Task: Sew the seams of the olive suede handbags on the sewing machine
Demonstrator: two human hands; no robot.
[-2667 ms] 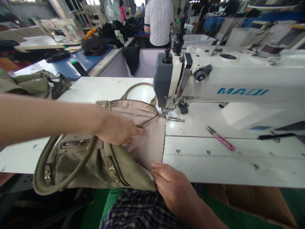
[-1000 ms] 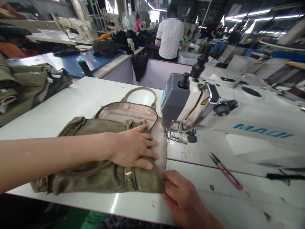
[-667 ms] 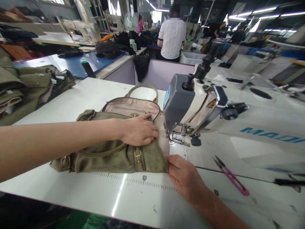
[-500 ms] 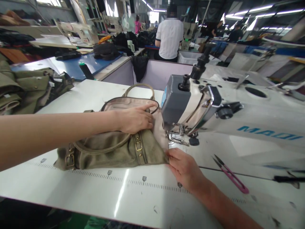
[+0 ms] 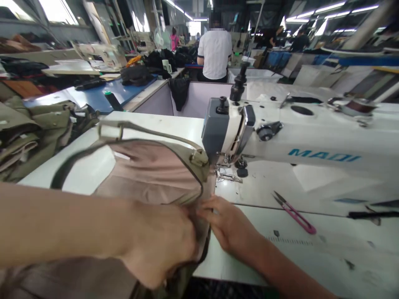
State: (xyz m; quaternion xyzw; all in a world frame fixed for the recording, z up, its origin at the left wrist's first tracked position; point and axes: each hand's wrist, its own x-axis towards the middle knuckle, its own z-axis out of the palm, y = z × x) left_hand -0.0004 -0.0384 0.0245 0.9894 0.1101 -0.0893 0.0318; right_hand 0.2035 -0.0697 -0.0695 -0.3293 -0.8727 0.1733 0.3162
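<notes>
An olive-green handbag with a pinkish-beige lining point(image 5: 149, 166) lies spread open at the sewing machine point(image 5: 224, 128), its inside facing up. One edge of it reaches the presser foot. My left hand point(image 5: 162, 241) is closed on the bag's near side, fingers curled down and partly hidden. With thumb and fingers pinched, my right hand point(image 5: 227, 226) holds the lining's edge just in front of the needle area. A strap handle point(image 5: 156, 133) arches along the far side of the bag.
Pink-handled thread snips point(image 5: 296, 216) lie right of my right hand. Olive bag pieces point(image 5: 40, 133) are piled at the left. A dark thread cone point(image 5: 112, 101) stands behind the white table. Farther back, a person in a white shirt point(image 5: 215, 54) faces away.
The bag has been turned and opened wider, nearer to me, showing more lining. My left hand has come down toward the near edge; my right hand has shifted slightly left, still pinching.
</notes>
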